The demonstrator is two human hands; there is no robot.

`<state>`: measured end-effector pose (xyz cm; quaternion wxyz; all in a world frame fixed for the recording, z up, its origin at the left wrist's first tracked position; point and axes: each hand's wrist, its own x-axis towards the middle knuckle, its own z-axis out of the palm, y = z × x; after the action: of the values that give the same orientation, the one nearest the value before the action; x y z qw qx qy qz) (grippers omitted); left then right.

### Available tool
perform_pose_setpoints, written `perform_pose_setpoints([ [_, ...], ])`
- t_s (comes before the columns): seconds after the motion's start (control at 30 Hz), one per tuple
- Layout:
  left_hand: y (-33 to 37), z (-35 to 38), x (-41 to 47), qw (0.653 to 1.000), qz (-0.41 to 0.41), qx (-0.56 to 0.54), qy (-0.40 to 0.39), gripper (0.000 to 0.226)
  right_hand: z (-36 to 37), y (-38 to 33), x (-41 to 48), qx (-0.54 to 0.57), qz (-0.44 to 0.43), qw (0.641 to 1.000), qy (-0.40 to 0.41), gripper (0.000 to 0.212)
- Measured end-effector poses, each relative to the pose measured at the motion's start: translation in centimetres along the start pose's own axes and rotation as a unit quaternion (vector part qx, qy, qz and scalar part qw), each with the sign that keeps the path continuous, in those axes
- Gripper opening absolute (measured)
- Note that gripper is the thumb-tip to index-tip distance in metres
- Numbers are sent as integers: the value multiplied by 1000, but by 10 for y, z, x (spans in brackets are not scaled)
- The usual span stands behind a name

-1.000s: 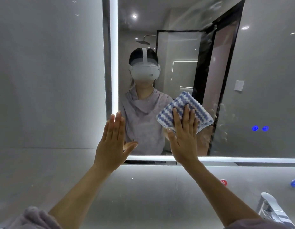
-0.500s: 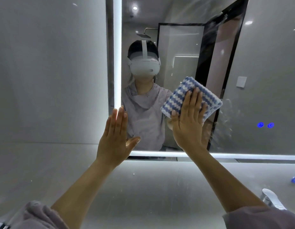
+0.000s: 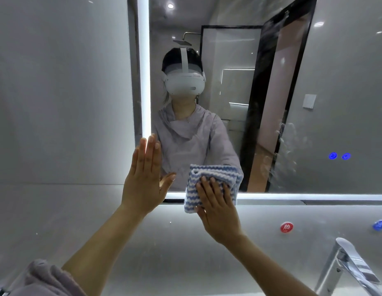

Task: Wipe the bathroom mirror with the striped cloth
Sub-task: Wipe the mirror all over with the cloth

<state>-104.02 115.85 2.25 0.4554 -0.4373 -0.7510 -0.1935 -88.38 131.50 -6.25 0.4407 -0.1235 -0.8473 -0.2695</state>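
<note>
The right hand [image 3: 218, 212] presses the folded blue-and-white striped knitted cloth [image 3: 195, 190] under straight, slightly spread fingers [image 3: 209, 190], on the lower edge of the rectangular light-edged wall mirror [image 3: 335, 82]. Left of them, the left hand [image 3: 143, 180] lies flat on the glass, fingers together, thumb out.
</note>
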Motion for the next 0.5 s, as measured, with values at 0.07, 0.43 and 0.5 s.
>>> perform_pose_setpoints([
  [0.07, 0, 0, 1, 1000, -2, 0, 3, 85, 1, -5, -2, -10, 4, 1000, 3, 65],
  [0.43, 2, 0, 1, 1000, -7, -11, 6, 81, -16, 4, 43, 20, 39, 999, 19, 63],
  [0.5, 2, -1, 1, 1000, -11, -12, 5, 81, -28, 10, 74, 25, 45, 998, 28, 64],
])
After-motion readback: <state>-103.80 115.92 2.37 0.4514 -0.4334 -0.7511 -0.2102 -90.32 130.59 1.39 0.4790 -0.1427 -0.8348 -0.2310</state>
